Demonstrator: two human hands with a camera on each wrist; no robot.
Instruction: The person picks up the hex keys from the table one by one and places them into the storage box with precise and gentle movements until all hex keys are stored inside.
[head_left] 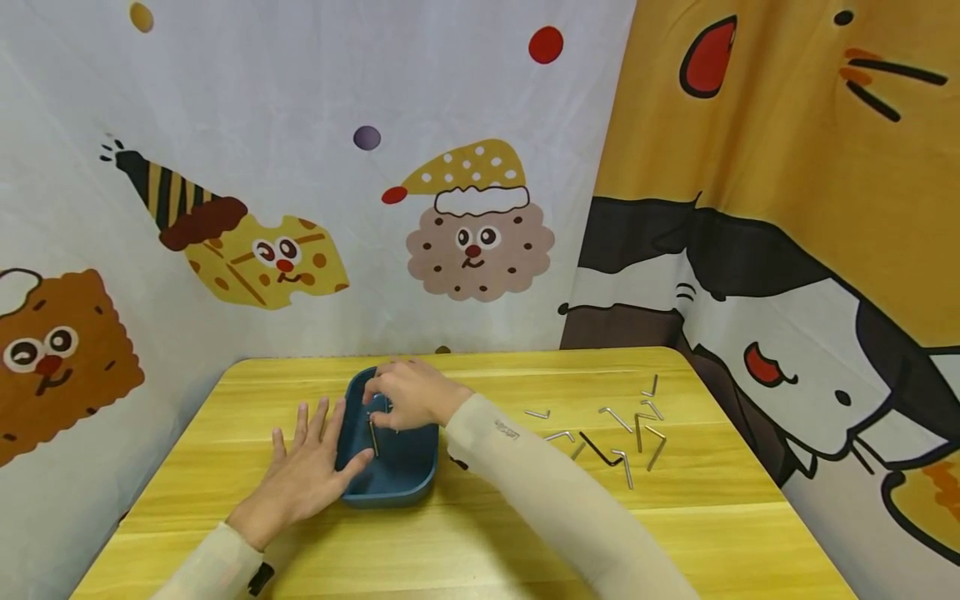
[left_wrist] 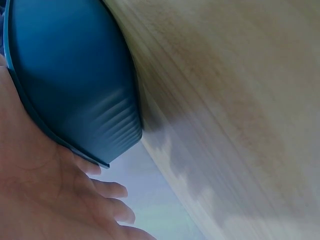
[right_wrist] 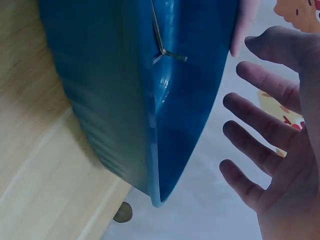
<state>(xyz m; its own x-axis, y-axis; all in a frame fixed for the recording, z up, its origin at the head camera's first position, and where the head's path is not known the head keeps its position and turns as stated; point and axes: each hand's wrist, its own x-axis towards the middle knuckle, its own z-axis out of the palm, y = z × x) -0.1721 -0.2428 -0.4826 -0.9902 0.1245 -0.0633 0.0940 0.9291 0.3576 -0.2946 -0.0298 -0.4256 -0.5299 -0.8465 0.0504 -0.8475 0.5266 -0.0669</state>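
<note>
A blue plastic bin [head_left: 393,497] stands left of the table's middle. At least one hex key [head_left: 374,437] lies inside it; in the right wrist view, bent metal hex keys [right_wrist: 159,40] show beyond the bin's rim. My left hand [head_left: 303,477] is at the bin's left side, fingers spread, its thumb reaching over the rim. In the left wrist view the palm [left_wrist: 45,175] lies along the bin's wall [left_wrist: 75,65]. Over the far part of the bin hovers my right hand [head_left: 411,395]. Its fingers [right_wrist: 260,117] are loosely bent and apart, holding nothing.
On the right half of the wooden table [head_left: 480,542] several hex keys lie scattered, among them a black one [head_left: 597,450] and a silver one [head_left: 615,418]. A cartoon-print curtain [head_left: 300,100] hangs behind the table and along its sides.
</note>
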